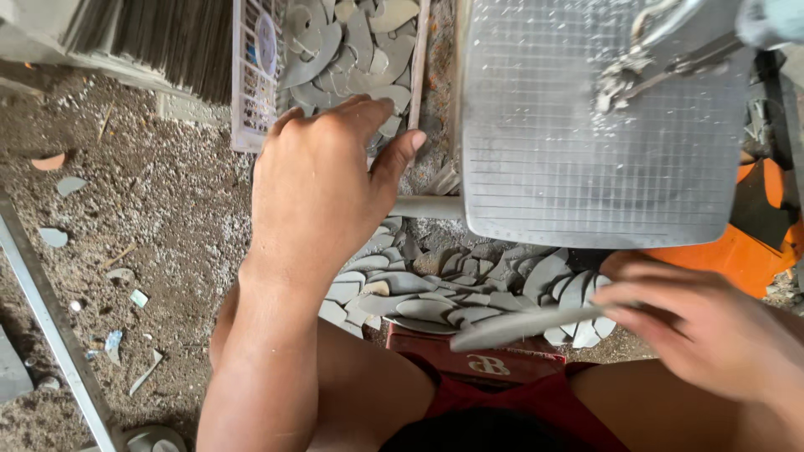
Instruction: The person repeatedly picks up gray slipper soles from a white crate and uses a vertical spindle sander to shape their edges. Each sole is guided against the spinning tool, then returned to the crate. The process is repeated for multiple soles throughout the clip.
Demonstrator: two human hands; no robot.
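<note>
Two bare hands at work among flat grey cut-outs beside a metal grid plate.

The left hand (322, 180) reaches forward, palm down, fingers close together and thumb spread, its fingertips resting on the grey pieces (339, 50) heaped in a white crate (251, 84); whether it grips one I cannot tell. The right hand (699, 322) sits low near the knee, fingers and thumb pinched on one long, flat grey piece (523, 325) that sticks out sideways over the heap of similar pieces (452, 289) in front of the person. The grid plate (586, 142) stands just beyond that heap, with a metal cutter arm (670, 54) lying over its far corner. Scraps lie scattered on the dirt floor (151, 218) to the left.
</note>
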